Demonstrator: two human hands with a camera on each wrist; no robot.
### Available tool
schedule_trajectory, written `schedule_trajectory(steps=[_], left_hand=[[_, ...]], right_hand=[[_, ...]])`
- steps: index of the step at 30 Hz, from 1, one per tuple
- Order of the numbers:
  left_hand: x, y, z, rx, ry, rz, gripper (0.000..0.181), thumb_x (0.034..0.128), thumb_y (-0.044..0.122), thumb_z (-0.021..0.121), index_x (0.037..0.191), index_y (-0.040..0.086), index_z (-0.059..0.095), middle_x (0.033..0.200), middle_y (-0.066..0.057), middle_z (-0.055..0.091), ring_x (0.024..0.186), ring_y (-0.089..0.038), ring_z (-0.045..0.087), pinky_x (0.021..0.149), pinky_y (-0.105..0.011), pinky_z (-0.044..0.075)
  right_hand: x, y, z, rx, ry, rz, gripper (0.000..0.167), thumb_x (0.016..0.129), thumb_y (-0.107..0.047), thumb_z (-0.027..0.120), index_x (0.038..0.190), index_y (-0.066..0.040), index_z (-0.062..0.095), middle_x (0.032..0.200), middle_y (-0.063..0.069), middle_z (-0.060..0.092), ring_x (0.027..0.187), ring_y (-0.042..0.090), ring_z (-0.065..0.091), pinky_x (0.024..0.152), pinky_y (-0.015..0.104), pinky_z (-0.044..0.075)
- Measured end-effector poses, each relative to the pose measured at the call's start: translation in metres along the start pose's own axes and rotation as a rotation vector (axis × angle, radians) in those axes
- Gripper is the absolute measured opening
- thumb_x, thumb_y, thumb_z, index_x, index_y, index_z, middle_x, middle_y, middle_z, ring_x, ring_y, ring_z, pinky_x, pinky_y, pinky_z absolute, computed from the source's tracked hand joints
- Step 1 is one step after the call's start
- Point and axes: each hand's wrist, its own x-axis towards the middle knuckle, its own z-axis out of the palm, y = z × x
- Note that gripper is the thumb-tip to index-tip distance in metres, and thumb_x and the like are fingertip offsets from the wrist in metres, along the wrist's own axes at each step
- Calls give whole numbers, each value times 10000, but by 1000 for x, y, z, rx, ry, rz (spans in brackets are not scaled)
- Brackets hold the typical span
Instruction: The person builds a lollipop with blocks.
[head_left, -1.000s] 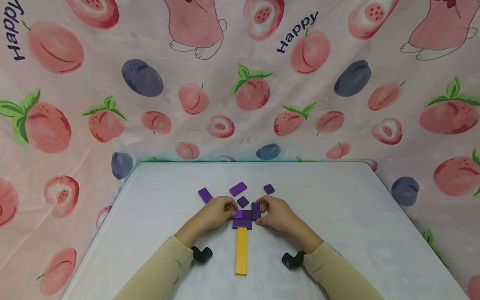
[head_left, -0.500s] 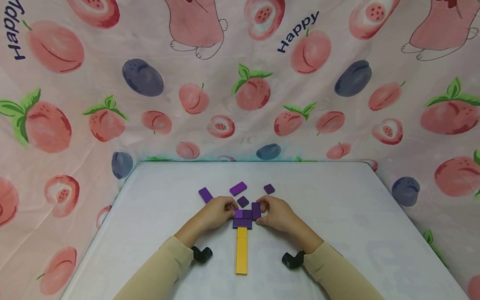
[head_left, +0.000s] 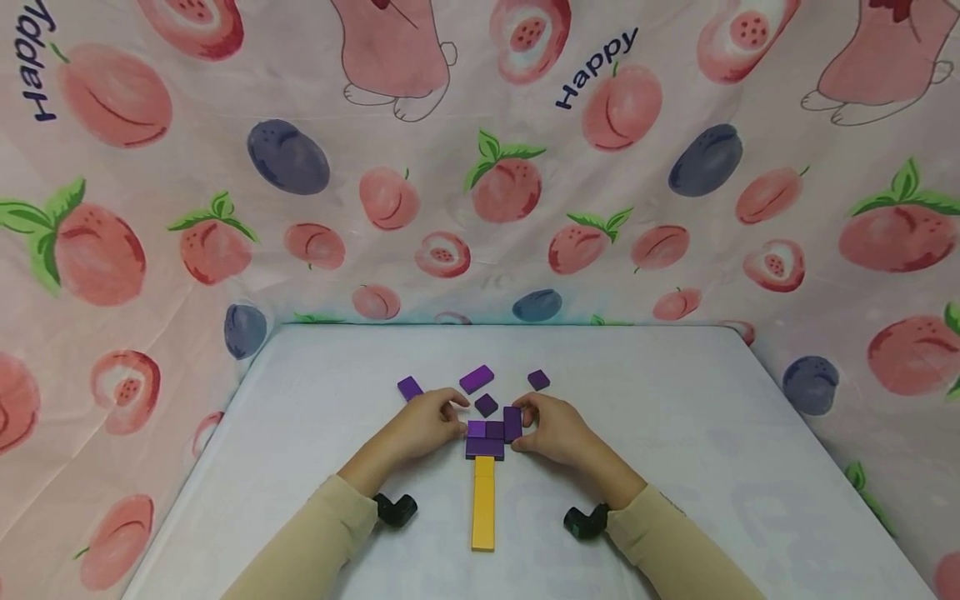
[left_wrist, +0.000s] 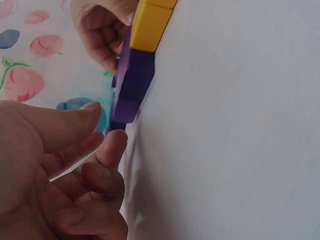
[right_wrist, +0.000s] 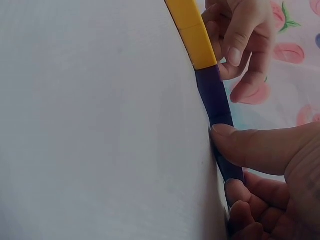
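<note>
A strip of yellow blocks (head_left: 483, 504) lies on the white table, its far end against a wide purple block (head_left: 484, 448). Beyond that sit a lighter purple block (head_left: 476, 429) and a dark purple block (head_left: 495, 429), side by side. An upright purple block (head_left: 512, 424) adjoins them on the right; my right hand (head_left: 558, 427) holds its far and near ends between thumb and fingers. Just left of the lighter block is my left hand (head_left: 427, 423), thumb and fingers apart with nothing between them. In the left wrist view, my left hand (left_wrist: 65, 170) is close to the purple pieces.
Loose purple pieces lie beyond the hands: a long block (head_left: 476, 380), a small block (head_left: 486, 406) and another small block (head_left: 538, 380). A purple block (head_left: 409, 387) is partly covered by the left hand. A fruit-print cloth (head_left: 480, 167) hangs behind the table.
My left hand has come off the lighter purple block, drawing slightly left with its fingers spreading. The right hand keeps its hold on the upright purple block.
</note>
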Motion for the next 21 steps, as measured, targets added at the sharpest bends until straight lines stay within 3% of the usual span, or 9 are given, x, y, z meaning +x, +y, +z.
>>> schedule_trajectory(steps=[9,21], left_hand=[[-4,-4,-18,-42,33,-33,525,927,203,850,1410,139,654,929,12,679,786,-176,602,735,-324,509],[-5,-19,-34,-25,114,-85,684,877,227,898,1477,118,588,927,-7,650,802,-168,582,765,-323,484]], right_hand=[[-1,2,1,0,-2,0,603,754,-215,991,1283,-174,706,908,-49,605,868,160,544,815,333,474],[0,2,2,9,7,-3,603,751,-213,992,1283,-172,711,909,-45,606,882,163,545,822,335,480]])
